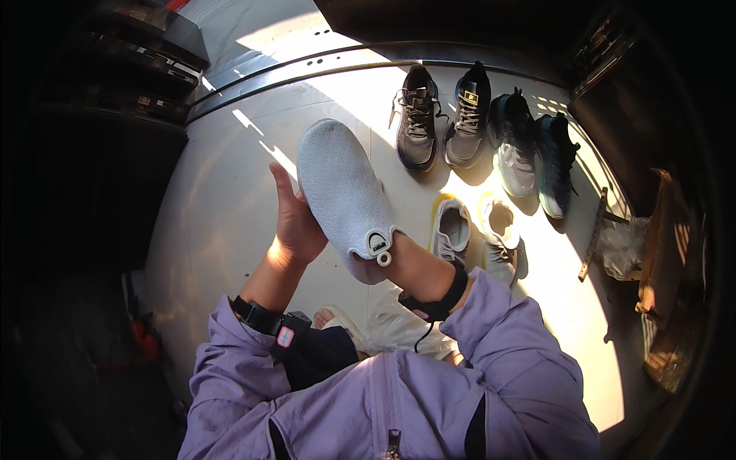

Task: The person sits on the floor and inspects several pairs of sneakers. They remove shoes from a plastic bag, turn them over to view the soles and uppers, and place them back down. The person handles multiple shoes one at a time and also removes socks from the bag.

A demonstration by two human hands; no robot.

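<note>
A light grey knit slip-on shoe (343,184) is raised in front of me, toe pointing up and to the left. My right hand (407,253) reaches into its collar, with the fingers hidden inside. Against the shoe's left side rests my left hand (299,227), palm towards it and thumb raised. Beyond stand a black lace-up sneaker (417,126) and its mate (468,123), beside a pair of dark sneakers (516,146) with pale soles. Nearer my right forearm are a small light sneaker (451,230) with a yellow edge and another light sneaker (500,238).
All the shoes stand on a pale tiled floor (230,184). A metal door track (276,69) crosses the far side. On the right lie a perforated strip (593,236), a clear plastic bag (623,247) and brown cardboard (661,247). Crumpled translucent plastic (397,328) lies near my feet.
</note>
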